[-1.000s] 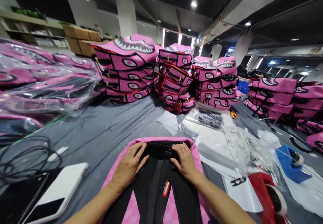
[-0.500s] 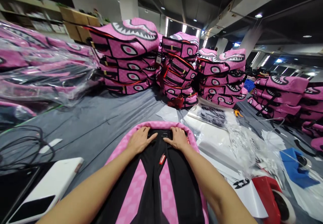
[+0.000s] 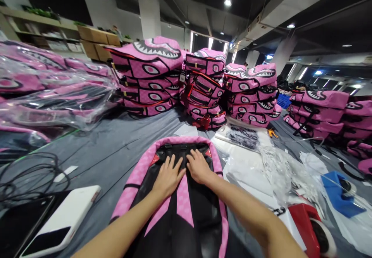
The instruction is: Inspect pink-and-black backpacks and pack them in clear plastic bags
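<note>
A pink and black backpack (image 3: 203, 215) lies in front of me with its black strap side facing up and a pink checkered rim around it. My left hand (image 3: 168, 175) rests on the upper middle of the black panel, fingers spread and pointing away from me. Beside it, my right hand (image 3: 200, 167) lies on the same panel, its fingers stretched out and slightly bent. Between and below the hands run two pink checkered strap pieces (image 3: 183, 203). Small red patches show at the upper corners of the bag.
Stacks of pink shark-mouth backpacks (image 3: 151, 83) stand across the back. Plastic-wrapped bags (image 3: 58, 103) lie at the left, above black cables (image 3: 29, 172) and a white phone-like device (image 3: 64, 219). Clear plastic bags (image 3: 250, 165), a red tape dispenser (image 3: 305, 227) and a blue one (image 3: 338, 192) are at the right.
Both hands have moved from the bag's top edge down onto its black panel. The strap pieces lie higher and closer together, and the bag's top edge is now uncovered.
</note>
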Motion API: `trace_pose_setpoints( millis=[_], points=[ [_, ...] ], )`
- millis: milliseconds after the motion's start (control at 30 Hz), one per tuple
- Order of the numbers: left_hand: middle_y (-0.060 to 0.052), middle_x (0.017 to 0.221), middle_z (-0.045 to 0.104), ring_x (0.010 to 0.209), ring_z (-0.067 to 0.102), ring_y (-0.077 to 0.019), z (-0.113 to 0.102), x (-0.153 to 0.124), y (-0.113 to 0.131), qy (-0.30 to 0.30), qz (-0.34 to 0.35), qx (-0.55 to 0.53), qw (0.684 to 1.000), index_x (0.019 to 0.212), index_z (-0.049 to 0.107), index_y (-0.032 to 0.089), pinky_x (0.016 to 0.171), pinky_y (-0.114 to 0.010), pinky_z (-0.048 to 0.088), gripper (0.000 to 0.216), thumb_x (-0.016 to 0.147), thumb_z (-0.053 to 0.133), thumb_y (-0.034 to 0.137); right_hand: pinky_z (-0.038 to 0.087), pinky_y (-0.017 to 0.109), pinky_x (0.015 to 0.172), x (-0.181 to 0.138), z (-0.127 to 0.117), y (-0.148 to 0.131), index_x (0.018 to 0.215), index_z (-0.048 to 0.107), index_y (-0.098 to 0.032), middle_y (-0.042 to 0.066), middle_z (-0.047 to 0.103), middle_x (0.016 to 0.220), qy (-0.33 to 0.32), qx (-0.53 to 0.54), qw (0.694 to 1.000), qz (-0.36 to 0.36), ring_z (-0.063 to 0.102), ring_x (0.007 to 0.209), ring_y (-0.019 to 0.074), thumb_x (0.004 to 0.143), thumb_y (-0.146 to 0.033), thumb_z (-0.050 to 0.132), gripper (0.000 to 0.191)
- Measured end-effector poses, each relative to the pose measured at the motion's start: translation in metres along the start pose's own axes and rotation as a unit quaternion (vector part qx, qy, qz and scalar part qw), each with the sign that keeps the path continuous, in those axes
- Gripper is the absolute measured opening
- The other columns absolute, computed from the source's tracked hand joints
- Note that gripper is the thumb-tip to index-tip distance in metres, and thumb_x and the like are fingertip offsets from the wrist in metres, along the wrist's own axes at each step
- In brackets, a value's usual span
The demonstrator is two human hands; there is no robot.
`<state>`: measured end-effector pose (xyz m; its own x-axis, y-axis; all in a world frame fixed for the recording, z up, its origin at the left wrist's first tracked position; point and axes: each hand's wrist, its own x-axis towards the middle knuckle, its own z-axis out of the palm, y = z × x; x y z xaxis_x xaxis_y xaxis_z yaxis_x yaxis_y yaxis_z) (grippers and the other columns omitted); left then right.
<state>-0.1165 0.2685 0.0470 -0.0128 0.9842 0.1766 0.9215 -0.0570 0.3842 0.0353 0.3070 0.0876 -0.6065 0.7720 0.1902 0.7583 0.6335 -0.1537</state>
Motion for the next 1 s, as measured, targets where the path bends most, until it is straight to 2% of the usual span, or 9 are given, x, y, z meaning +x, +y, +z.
trace_pose_setpoints(
  millis=[133,267,367,467,567,700,800,867,1000],
  points=[
    [-0.025,0.157,0.040,0.152,0.026,-0.0401,0.004,0.008,-0.005,0.054,-0.014,-0.059,0.997,0.139,0.053,0.005,0.118,-0.057,0.031,0.053,0.097,0.033,0.031,0.028,0.049,0.122,-0.084,-0.003,-0.034,0.147,0.048,-0.021,0.011,0.049,0.154,-0.024,0.039,0.982,-0.181,0.041,0.144,0.0293,0.096,-0.052,0.055,0.060],
    [-0.021,0.147,0.054,0.147,0.036,-0.0375,-0.013,-0.004,-0.002,0.068,-0.015,-0.114,0.991,0.132,0.056,0.010,0.119,-0.061,0.027,0.051,0.100,0.022,0.032,0.024,0.046,0.125,-0.093,0.009,-0.042,0.150,0.044,-0.011,0.014,0.045,0.157,-0.069,0.009,0.985,-0.156,0.037,0.148,0.0267,0.102,-0.037,0.048,0.055],
    [-0.007,0.123,0.070,0.121,0.060,-0.0256,-0.042,-0.046,0.013,-0.015,0.094,-0.165,0.982,0.112,0.065,0.025,0.108,-0.043,0.044,0.040,0.101,0.028,0.037,0.023,0.045,0.125,-0.080,0.023,-0.036,0.149,0.046,-0.013,0.013,0.043,0.158,-0.079,0.014,0.987,-0.142,0.033,0.150,0.0252,0.099,-0.034,0.052,0.054],
    [0.001,0.098,0.071,0.088,0.064,-0.0175,-0.057,-0.096,0.030,-0.148,0.314,-0.162,0.924,0.087,0.063,0.026,0.084,-0.028,0.051,0.026,0.097,0.047,0.044,0.026,0.043,0.125,-0.077,0.035,-0.032,0.150,0.045,-0.016,0.010,0.040,0.161,-0.070,0.041,0.986,-0.144,0.033,0.150,0.0232,0.099,-0.030,0.053,0.053],
    [-0.001,0.082,0.065,0.073,0.055,-0.0163,-0.037,-0.119,0.034,-0.089,0.425,-0.077,0.897,0.079,0.056,0.022,0.074,-0.028,0.046,0.021,0.097,0.046,0.029,0.031,0.043,0.123,-0.077,0.045,-0.027,0.147,0.047,-0.016,0.011,0.047,0.156,-0.011,0.087,0.989,-0.116,0.041,0.146,0.0218,0.101,-0.026,0.046,0.047],
    [-0.003,0.076,0.060,0.073,0.051,-0.0193,0.008,-0.113,0.020,-0.015,0.423,-0.055,0.904,0.078,0.055,0.021,0.074,-0.032,0.043,0.026,0.095,0.036,0.015,0.048,0.039,0.108,-0.075,0.042,-0.020,0.131,0.059,-0.016,0.013,0.068,0.128,0.099,0.207,0.972,-0.041,0.061,0.123,0.0217,0.100,-0.017,0.036,0.039],
    [-0.007,0.085,0.062,0.085,0.052,-0.0234,0.016,-0.108,0.015,0.017,0.394,-0.026,0.918,0.087,0.061,0.019,0.085,-0.039,0.043,0.023,0.095,0.039,0.017,0.053,0.038,0.096,-0.079,0.018,-0.026,0.120,0.061,-0.015,0.013,0.071,0.111,0.180,0.277,0.943,-0.047,0.067,0.106,0.0222,0.098,-0.017,0.034,0.035],
    [-0.009,0.094,0.064,0.093,0.053,-0.0255,0.007,-0.102,0.014,0.037,0.370,0.001,0.928,0.096,0.064,0.017,0.093,-0.043,0.042,0.020,0.096,0.045,0.020,0.051,0.037,0.095,-0.087,-0.002,-0.036,0.113,0.063,-0.017,0.011,0.072,0.105,0.119,0.265,0.939,-0.183,0.066,0.104,0.0227,0.095,-0.022,0.045,0.026],
    [-0.004,0.105,0.067,0.096,0.056,-0.0217,-0.015,-0.080,0.003,0.035,0.400,0.054,0.914,0.113,0.067,0.022,0.101,-0.039,0.039,0.022,0.097,0.054,0.029,0.050,0.027,0.085,-0.101,-0.021,-0.061,0.113,0.062,-0.018,0.006,0.071,0.102,-0.182,0.131,0.861,-0.456,0.065,0.095,0.0181,0.093,-0.034,0.063,0.026]
  ],
)
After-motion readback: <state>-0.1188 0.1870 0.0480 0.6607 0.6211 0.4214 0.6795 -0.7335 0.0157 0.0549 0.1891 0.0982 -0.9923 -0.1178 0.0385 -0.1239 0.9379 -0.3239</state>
